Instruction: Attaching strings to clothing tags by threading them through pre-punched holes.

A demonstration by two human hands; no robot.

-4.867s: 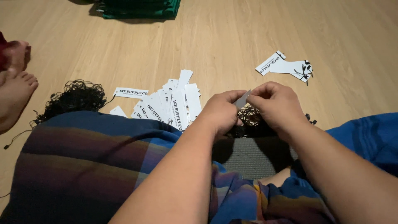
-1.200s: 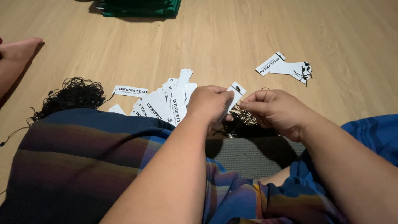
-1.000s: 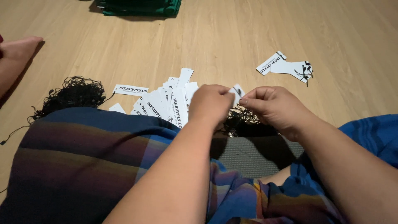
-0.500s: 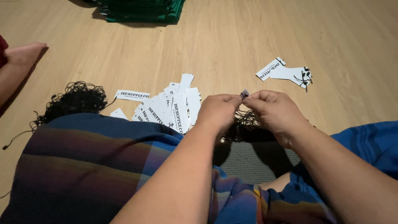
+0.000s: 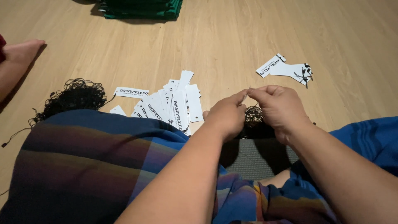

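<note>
1. Nearest the camera, a striped blue and brown cloth (image 5: 95, 166) covers the person's lap, with a patch of grey mat (image 5: 253, 155) showing between the forearms.
2. The left hand (image 5: 226, 118) and right hand (image 5: 280, 108) meet just above the lap, fingertips pinched together on a small pale item (image 5: 248, 92); it is too small to tell what it is.
3. A clump of black strings (image 5: 253, 120) lies beneath and between the hands.
4. To the left, a pile of white paper tags (image 5: 172, 108) rests on the wooden floor (image 5: 224, 45), beside a larger tangle of black string (image 5: 74, 96).
5. Farther right, a few strung tags (image 5: 288, 68) lie apart.
6. At the far edge sits a stack of green folded fabric (image 5: 141, 8); another person's bare foot (image 5: 18, 58) shows at left.
</note>
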